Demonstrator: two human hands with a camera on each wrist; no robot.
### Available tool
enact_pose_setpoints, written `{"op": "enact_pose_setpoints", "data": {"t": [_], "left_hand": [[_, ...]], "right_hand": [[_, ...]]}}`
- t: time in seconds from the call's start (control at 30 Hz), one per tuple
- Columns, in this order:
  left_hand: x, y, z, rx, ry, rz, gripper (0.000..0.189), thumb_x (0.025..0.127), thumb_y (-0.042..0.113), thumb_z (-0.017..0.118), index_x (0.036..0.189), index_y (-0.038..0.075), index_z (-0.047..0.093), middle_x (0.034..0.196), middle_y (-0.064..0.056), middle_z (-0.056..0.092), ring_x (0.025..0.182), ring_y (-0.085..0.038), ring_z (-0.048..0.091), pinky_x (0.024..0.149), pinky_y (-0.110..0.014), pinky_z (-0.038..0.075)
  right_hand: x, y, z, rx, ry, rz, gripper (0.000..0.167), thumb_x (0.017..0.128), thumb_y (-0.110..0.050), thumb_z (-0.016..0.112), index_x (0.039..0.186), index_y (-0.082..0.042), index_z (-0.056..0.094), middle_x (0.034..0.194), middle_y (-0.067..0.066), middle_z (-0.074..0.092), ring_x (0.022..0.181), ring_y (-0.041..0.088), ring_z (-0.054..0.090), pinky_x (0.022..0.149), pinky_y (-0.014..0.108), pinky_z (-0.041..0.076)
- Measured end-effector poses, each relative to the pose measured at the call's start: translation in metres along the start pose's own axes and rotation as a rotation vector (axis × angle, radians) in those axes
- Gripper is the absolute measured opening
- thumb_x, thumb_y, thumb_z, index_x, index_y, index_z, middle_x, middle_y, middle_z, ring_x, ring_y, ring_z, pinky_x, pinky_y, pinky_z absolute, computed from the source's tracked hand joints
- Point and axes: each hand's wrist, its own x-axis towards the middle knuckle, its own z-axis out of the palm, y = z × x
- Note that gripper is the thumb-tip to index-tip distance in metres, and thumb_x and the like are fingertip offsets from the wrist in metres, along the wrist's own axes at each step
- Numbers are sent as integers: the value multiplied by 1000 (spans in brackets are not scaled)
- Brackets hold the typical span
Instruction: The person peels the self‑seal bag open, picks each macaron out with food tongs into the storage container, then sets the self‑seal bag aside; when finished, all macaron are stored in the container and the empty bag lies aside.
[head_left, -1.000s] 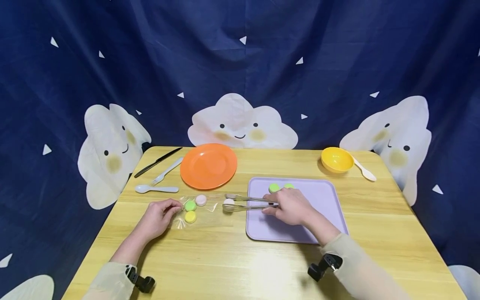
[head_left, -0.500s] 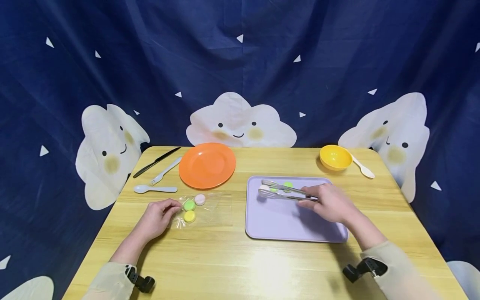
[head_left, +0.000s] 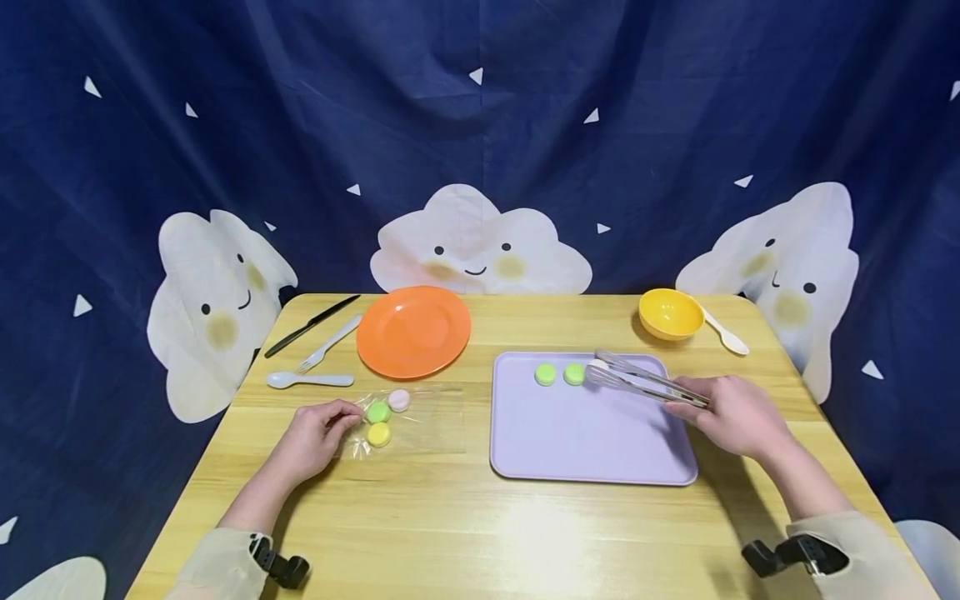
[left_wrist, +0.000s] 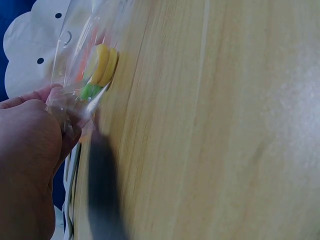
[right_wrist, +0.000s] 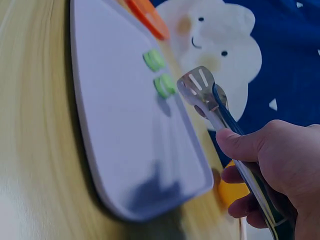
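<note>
My right hand (head_left: 738,417) grips metal tongs (head_left: 651,387), whose slotted tips have a pale macaron (head_left: 597,364) between them, over the back part of a lilac tray (head_left: 585,454). In the right wrist view the tong heads (right_wrist: 197,85) largely hide that macaron. Two light green macarons, one on the left (head_left: 545,374) and one on the right (head_left: 574,374), sit along the tray's back edge. My left hand (head_left: 315,437) pinches the end of a clear plastic bag (head_left: 431,429). Inside it are a green macaron (head_left: 378,412), a pink macaron (head_left: 399,401) and a yellow macaron (head_left: 378,434).
An orange plate (head_left: 414,332) lies behind the bag. Left of it are a black knife (head_left: 311,327), a pale fork (head_left: 330,343) and a pale spoon (head_left: 309,380). At the back right a yellow bowl (head_left: 671,315) stands beside a white spoon (head_left: 726,330).
My right hand has carried the pale macaron in the tongs from the bag's mouth rightward over the tray, past the two green macarons. The left hand has stayed at the bag.
</note>
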Motion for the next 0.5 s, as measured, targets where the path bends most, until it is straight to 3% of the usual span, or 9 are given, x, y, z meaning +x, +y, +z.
{"op": "enact_pose_setpoints", "data": {"t": [0.23, 0.37, 0.5], "left_hand": [[-1, -2, -1, 4, 5, -3, 17, 95, -3, 77, 98, 14, 78, 99, 6, 78, 95, -19, 75, 80, -40, 63], [-1, -1, -1, 6, 8, -5, 17, 95, -2, 78, 97, 14, 78, 98, 7, 78, 95, -16, 74, 80, -40, 63], [-1, -1, -1, 8, 4, -4, 16, 95, -3, 77, 98, 14, 78, 98, 6, 78, 95, -15, 73, 80, -40, 63]], "right_hand": [[-7, 17, 8, -15, -42, 80, 48, 92, -40, 84, 125, -6, 78, 76, 2, 72, 71, 25, 66, 55, 44, 47], [-8, 23, 14, -9, -70, 108, 51, 92, -43, 83, 126, -5, 77, 82, 5, 74, 77, 32, 69, 56, 48, 49], [-8, 25, 15, -5, -97, 136, 57, 91, -46, 82, 129, -4, 75, 84, 5, 72, 76, 29, 65, 58, 48, 48]]}}
